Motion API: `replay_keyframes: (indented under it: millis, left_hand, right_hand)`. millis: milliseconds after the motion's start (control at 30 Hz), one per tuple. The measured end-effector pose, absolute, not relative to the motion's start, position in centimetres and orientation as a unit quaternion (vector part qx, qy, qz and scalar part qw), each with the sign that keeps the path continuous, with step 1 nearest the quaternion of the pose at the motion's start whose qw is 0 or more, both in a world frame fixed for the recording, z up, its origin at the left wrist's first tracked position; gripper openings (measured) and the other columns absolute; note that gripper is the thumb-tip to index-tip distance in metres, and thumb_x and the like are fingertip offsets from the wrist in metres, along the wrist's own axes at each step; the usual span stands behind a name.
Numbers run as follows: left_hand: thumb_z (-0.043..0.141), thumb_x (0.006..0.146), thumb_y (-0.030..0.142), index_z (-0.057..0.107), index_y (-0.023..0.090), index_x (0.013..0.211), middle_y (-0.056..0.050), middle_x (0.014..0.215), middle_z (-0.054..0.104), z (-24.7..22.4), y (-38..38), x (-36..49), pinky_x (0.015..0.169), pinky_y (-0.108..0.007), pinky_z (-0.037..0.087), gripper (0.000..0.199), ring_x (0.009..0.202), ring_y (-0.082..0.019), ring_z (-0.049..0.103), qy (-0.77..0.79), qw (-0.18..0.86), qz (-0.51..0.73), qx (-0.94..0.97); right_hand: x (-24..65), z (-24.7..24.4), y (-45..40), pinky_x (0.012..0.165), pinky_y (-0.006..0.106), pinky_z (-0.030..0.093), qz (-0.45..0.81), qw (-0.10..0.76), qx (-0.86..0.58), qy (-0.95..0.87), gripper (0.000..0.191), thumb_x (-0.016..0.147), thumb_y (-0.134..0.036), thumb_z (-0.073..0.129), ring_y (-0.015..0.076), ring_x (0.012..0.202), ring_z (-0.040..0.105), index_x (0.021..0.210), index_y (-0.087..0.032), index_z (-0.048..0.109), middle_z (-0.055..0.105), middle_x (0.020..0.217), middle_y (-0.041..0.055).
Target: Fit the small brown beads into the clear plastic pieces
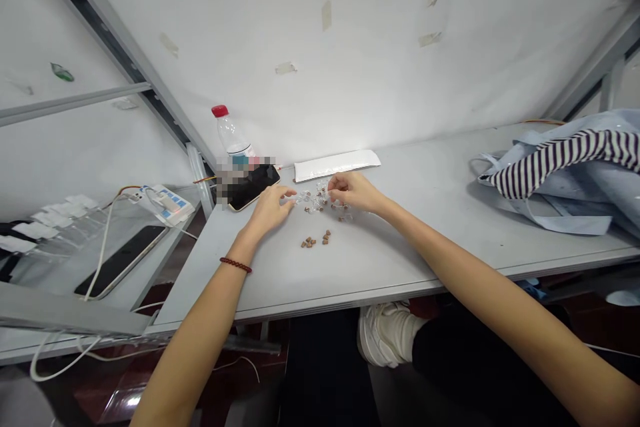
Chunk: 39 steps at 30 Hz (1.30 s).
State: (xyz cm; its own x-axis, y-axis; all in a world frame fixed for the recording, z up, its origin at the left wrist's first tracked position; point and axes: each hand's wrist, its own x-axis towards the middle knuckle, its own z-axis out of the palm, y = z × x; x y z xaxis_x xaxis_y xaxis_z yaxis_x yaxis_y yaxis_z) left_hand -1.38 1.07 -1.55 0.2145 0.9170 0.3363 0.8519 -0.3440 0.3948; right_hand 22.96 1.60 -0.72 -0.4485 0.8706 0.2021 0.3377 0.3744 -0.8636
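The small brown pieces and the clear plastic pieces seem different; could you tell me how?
The small brown pieces are opaque; the clear plastic pieces are see-through. Some brown pieces form a separate cluster, while the clear plastic pieces bunch between the left hand and right hand. Both lie on the grey desk.
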Motion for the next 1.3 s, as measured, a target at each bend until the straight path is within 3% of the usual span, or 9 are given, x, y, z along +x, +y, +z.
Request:
replay_keyframes:
  millis: [100, 200, 500, 733, 900, 1100, 1300]
  left_hand:
    - [0.058, 0.078, 0.032, 0.070, 0.017, 0.108, -0.010, 0.098, 0.069, -2.4, 1.2, -1.0, 0.085, -0.039, 0.048, 0.036, 0.089, -0.024, 0.061, 0.554, 0.065, 0.241, 0.794]
    - [0.055, 0.083, 0.037, 0.068, 0.016, 0.111, -0.010, 0.096, 0.068, -3.2, 1.5, -0.7, 0.082, -0.038, 0.047, 0.037, 0.077, -0.020, 0.059, 0.545, 0.068, 0.254, 0.796]
    - [0.061, 0.076, 0.027, 0.069, 0.018, 0.086, -0.005, 0.078, 0.065, -3.3, 1.8, -0.7, 0.074, -0.034, 0.046, 0.015, 0.064, -0.018, 0.055, 0.563, 0.086, 0.292, 0.768]
    - [0.062, 0.075, 0.028, 0.068, 0.014, 0.095, -0.007, 0.089, 0.066, -2.0, 1.4, -1.1, 0.073, -0.030, 0.047, 0.026, 0.071, -0.015, 0.056, 0.573, 0.096, 0.437, 0.687]
    - [0.066, 0.071, 0.031, 0.067, 0.014, 0.095, -0.006, 0.088, 0.066, -1.5, 1.6, -1.5, 0.069, -0.028, 0.050, 0.030, 0.072, -0.015, 0.058, 0.571, 0.170, 0.528, 0.605]
    - [0.077, 0.061, 0.030, 0.065, 0.011, 0.085, -0.005, 0.076, 0.067, -0.6, 0.5, -0.2, 0.075, -0.033, 0.053, 0.033, 0.070, -0.016, 0.066, 0.528, 0.307, 0.575, 0.544]
    - [0.083, 0.058, 0.031, 0.068, 0.010, 0.077, -0.006, 0.069, 0.070, 0.2, -1.1, 1.7, 0.080, -0.037, 0.055, 0.032, 0.072, -0.020, 0.070, 0.503, 0.426, 0.519, 0.544]
  right_hand:
    - [23.0, -0.8, 1.9, 0.058, 0.027, 0.042, 0.358, 0.329, -0.404, -0.775, 0.004, 0.074, -0.014, 0.056, 0.0135, 0.061, 0.057, 0.077, -0.017, 0.057, 0.065, 0.068, 0.0022]
    - [23.1, -0.9, 2.2, 0.064, 0.027, 0.042, 0.298, 0.315, -0.404, -0.806, 0.005, 0.076, -0.014, 0.057, 0.0137, 0.067, 0.057, 0.077, -0.016, 0.061, 0.065, 0.074, 0.0038]
    - [22.6, -0.7, 1.6, 0.066, 0.030, 0.036, 0.133, 0.214, -0.430, -0.867, 0.017, 0.081, -0.013, 0.055, 0.0184, 0.078, 0.055, 0.092, -0.013, 0.068, 0.067, 0.096, 0.0125]
    - [21.9, 0.6, 0.0, 0.077, 0.032, 0.040, 0.226, 0.142, -0.279, -0.922, 0.017, 0.070, -0.009, 0.061, 0.0201, 0.087, 0.056, 0.081, -0.018, 0.072, 0.070, 0.090, 0.0056]
    - [21.6, 0.5, -0.3, 0.074, 0.031, 0.041, 0.298, 0.072, -0.249, -0.919, 0.017, 0.067, -0.005, 0.063, 0.0168, 0.078, 0.058, 0.073, -0.019, 0.071, 0.071, 0.085, 0.0031]
    - [21.3, -0.5, 0.2, 0.066, 0.028, 0.038, 0.288, 0.085, -0.258, -0.918, 0.019, 0.068, -0.001, 0.059, 0.0135, 0.066, 0.053, 0.068, -0.018, 0.067, 0.065, 0.072, 0.0010]
    - [21.3, -1.0, 0.5, 0.064, 0.028, 0.039, 0.251, 0.137, -0.288, -0.914, 0.015, 0.069, -0.003, 0.055, 0.0133, 0.066, 0.051, 0.071, -0.017, 0.061, 0.063, 0.074, 0.0030]
